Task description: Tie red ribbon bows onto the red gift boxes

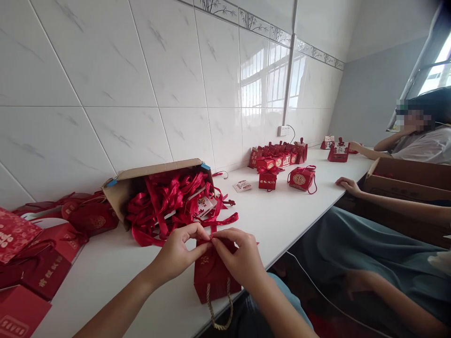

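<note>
A deep red gift box (214,287) sits at the edge of a white table (105,277), its upper part partly hidden from view. A gold emblem (204,259) marks the left of its upper surface, while a twisted gold cord (221,326), fixed at two points on the near side, hangs in a loop past the table's edge. A narrow red ribbon (213,229) shows at the far end, pinched where it meets the box
</note>
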Demonstrator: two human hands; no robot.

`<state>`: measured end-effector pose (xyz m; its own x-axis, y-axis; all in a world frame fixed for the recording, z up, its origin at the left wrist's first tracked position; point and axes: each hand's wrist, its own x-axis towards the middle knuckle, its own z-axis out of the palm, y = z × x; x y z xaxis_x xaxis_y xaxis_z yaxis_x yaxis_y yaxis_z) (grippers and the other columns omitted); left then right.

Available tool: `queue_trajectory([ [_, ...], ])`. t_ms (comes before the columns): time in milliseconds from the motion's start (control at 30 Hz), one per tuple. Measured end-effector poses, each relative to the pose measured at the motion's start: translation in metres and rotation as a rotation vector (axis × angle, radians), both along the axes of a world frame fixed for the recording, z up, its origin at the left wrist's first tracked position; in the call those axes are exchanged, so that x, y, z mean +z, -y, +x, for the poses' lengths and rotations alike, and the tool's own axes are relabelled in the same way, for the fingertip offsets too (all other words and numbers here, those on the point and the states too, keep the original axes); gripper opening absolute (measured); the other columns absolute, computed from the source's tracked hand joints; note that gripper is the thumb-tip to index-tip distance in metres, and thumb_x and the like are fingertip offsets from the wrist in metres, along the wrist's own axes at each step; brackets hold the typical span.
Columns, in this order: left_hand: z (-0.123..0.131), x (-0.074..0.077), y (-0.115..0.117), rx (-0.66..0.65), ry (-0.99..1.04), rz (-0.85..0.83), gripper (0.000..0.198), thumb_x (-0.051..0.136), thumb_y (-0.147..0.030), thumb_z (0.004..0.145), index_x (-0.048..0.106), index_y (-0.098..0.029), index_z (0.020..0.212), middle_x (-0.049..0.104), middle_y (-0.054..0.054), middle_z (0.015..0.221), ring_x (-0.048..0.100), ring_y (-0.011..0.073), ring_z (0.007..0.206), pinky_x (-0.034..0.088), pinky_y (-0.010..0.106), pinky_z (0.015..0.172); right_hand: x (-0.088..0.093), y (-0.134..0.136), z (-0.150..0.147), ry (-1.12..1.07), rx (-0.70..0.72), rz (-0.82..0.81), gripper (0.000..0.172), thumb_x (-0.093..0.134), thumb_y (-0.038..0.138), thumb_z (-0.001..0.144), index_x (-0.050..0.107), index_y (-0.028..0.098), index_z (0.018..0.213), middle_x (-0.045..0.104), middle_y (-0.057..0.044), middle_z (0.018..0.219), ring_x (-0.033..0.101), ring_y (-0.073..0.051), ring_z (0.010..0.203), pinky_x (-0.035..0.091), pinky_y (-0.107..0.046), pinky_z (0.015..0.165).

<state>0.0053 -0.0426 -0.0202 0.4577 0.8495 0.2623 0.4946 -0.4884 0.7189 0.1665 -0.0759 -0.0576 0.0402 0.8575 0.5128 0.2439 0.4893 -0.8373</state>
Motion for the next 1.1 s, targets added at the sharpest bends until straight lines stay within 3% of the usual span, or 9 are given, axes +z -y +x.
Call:
queue_trajectory([
  [133,0.001,0.002,0.003,0.018,-0.033,0.0,0.015,0.061,-0.033,0.079,0.059,-0.018,0.076,0.065,0.002,0.078,0.061,0.0166,0.078,0.048,0.025,0.073,-0.004,0.004,0.003,0.238,-0.076,0.062,0.026,0.064,0.014,0.073,0.072,0.024,0.096,0.069,-0.003,0.083,0.06,-0.019,0.081,0.039,-0.037,0.083],
  [300,-0.002,0.002,0.003,-0.01,-0.059,-0.006,0.015,0.06,-0.034,0.08,0.061,-0.019,0.079,0.064,0.001,0.078,0.058,0.0162,0.076,0.048,0.025,0.07,-0.008,0.004,-0.001,0.384,-0.274,0.125,0.019,0.062,0.016,0.08,0.074,0.029,0.087,0.062,-0.007,0.095,0.052,-0.022,0.088,0.036,-0.038,0.077],
  [433,-0.003,0.001,0.003,-0.005,-0.062,0.007,0.013,0.061,-0.033,0.078,0.061,-0.02,0.08,0.064,0.001,0.079,0.058,0.0162,0.076,0.047,0.025,0.07,-0.009,0.005,-0.004,0.448,-0.312,0.208,0.022,0.058,0.014,0.083,0.073,0.03,0.087,0.061,-0.006,0.101,0.049,-0.022,0.09,0.035,-0.038,0.075],
  [600,-0.001,0.005,0.007,0.042,-0.099,0.041,0.007,0.06,-0.027,0.078,0.062,-0.021,0.079,0.066,0.0,0.079,0.058,0.0163,0.076,0.046,0.024,0.07,-0.008,0.007,-0.007,0.531,-0.407,0.262,0.02,0.06,0.013,0.08,0.072,0.028,0.086,0.052,-0.008,0.127,0.041,-0.031,0.11,0.03,-0.045,0.083],
  [667,-0.001,0.006,0.009,0.054,-0.122,0.049,0.005,0.059,-0.025,0.078,0.062,-0.021,0.078,0.066,-0.001,0.079,0.057,0.016,0.075,0.045,0.023,0.069,-0.007,0.008,-0.007,0.518,-0.384,0.242,0.022,0.058,0.012,0.081,0.072,0.028,0.086,0.058,-0.007,0.119,0.045,-0.029,0.105,0.028,-0.045,0.082],
  [733,-0.001,0.007,0.01,0.057,-0.134,0.063,0.005,0.058,-0.022,0.077,0.062,-0.021,0.078,0.066,-0.001,0.079,0.057,0.0158,0.075,0.045,0.023,0.068,-0.005,0.008,-0.007,0.479,-0.318,0.194,0.023,0.056,0.011,0.083,0.07,0.028,0.085,0.066,-0.005,0.099,0.051,-0.025,0.094,0.026,-0.044,0.08],
  [833,-0.001,0.007,0.01,0.045,-0.126,0.077,0.007,0.056,-0.018,0.077,0.062,-0.022,0.079,0.067,-0.001,0.08,0.056,0.0155,0.075,0.044,0.022,0.067,-0.001,0.01,-0.007,0.405,-0.251,0.112,0.022,0.054,0.009,0.083,0.067,0.027,0.083,0.069,0.0,0.079,0.055,-0.021,0.086,0.022,-0.044,0.084],
  [967,-0.001,0.004,0.008,0.038,-0.092,0.071,0.009,0.053,-0.02,0.08,0.062,-0.021,0.081,0.067,-0.001,0.082,0.057,0.0139,0.071,0.044,0.021,0.063,-0.001,0.009,-0.008,0.247,-0.177,0.005,0.02,0.054,0.006,0.076,0.058,0.022,0.087,0.069,0.002,0.082,0.058,-0.019,0.085,0.022,-0.044,0.09],
  [1100,0.001,-0.005,0.006,0.087,-0.061,0.127,0.009,0.053,-0.019,0.079,0.061,-0.02,0.077,0.068,-0.001,0.078,0.059,0.013,0.067,0.043,0.021,0.057,-0.005,0.006,-0.005,0.087,-0.011,-0.095,0.024,0.055,0.011,0.075,0.052,0.022,0.097,0.069,0.002,0.079,0.062,-0.017,0.077,0.03,-0.039,0.088],
])
